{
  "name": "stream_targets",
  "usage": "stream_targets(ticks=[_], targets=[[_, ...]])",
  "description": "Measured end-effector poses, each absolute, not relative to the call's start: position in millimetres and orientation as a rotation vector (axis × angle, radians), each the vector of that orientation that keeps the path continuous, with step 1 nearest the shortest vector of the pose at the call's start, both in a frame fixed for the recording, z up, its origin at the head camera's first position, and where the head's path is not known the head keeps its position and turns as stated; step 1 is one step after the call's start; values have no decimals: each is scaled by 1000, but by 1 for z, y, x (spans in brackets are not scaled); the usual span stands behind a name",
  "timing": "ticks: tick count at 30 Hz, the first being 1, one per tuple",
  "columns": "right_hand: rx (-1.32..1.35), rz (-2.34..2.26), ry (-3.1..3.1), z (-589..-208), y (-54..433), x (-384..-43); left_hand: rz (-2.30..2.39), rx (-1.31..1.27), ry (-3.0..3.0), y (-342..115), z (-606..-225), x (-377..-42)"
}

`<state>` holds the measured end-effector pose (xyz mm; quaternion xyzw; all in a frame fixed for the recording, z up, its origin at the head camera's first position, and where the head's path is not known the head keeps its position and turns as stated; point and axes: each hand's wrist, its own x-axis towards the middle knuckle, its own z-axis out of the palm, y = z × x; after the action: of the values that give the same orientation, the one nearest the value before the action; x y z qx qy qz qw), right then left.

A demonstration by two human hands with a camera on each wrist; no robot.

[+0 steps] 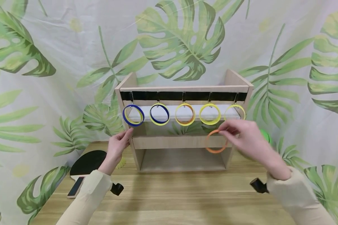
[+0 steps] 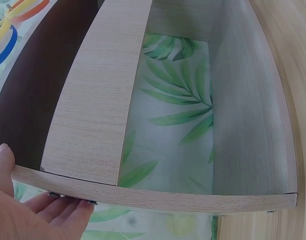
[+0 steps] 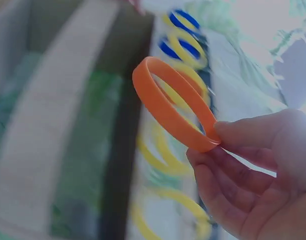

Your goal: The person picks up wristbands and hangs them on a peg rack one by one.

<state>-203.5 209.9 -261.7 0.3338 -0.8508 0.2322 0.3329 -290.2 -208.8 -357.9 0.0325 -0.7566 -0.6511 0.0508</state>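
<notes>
My right hand point(image 1: 246, 137) pinches an orange wristband point(image 3: 165, 116) between thumb and fingers, in front of the right part of a wooden shelf unit point(image 1: 169, 143). Wristbands hang in a row from metal hooks along its black strip point(image 1: 170, 96). At the left end is a blue wristband point(image 1: 125, 118) with a yellow one, then a yellow and blue pair. A yellow wristband point(image 1: 177, 120) with an orange one hangs in the middle, with yellow ones farther right. My left hand point(image 1: 118, 148) grips the unit's left side panel point(image 2: 157, 196), thumb inside and fingers outside.
The unit stands on a wood-grain table point(image 1: 171, 200). To the left lie a black round-ended object point(image 1: 87, 162) and a phone point(image 1: 76, 187). A green object point(image 1: 265, 136) shows behind the right hand. A leaf-print curtain point(image 1: 73, 47) hangs behind.
</notes>
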Motion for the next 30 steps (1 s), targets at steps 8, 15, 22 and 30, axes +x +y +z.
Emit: stream_targets(ticks=[8,15,22,30], targets=[[681,572,-2170,-215,246,-207,-1983,105,-2288,-209,-359,-289],[579,613,-2264,-207,258,-227,-1980,97,-2294,-209,-359,-291],[536,606,-2372,-210,261,-239,-1977,115,-2288,-208,-360,-290],[572,553,-2387,-213,261,-239,-1985,104,-2282,-210,-360,-290]])
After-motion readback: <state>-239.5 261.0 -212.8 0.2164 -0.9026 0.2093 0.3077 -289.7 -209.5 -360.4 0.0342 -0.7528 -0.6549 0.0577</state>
